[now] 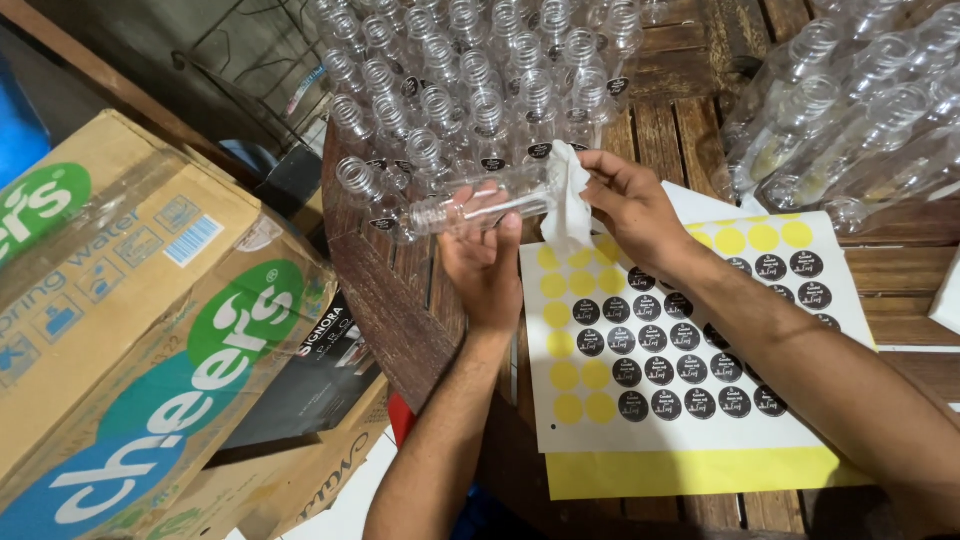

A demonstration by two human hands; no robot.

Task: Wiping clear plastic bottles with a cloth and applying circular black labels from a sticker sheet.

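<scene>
Left hand [485, 262] grips a clear bottle [480, 208] sideways at frame centre; right hand [628, 205] pinches a white cloth [568, 200] against its base. Labelled bottles [470, 80] crowd the top centre, bare ones [850, 110] lie upper right. Sticker sheet [680, 340] lower right is about half used. Boxes [130, 330] sit left, nothing blocks the hands.

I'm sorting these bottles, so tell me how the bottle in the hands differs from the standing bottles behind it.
The held bottle lies on its side in the left hand; the standing bottles are upright on the table. The right hand presses a white cloth to the held bottle; nothing touches the standing ones. Several standing bottles carry a round black sticker; none shows on the held one. Both kinds are clear plastic and uncapped.
</scene>
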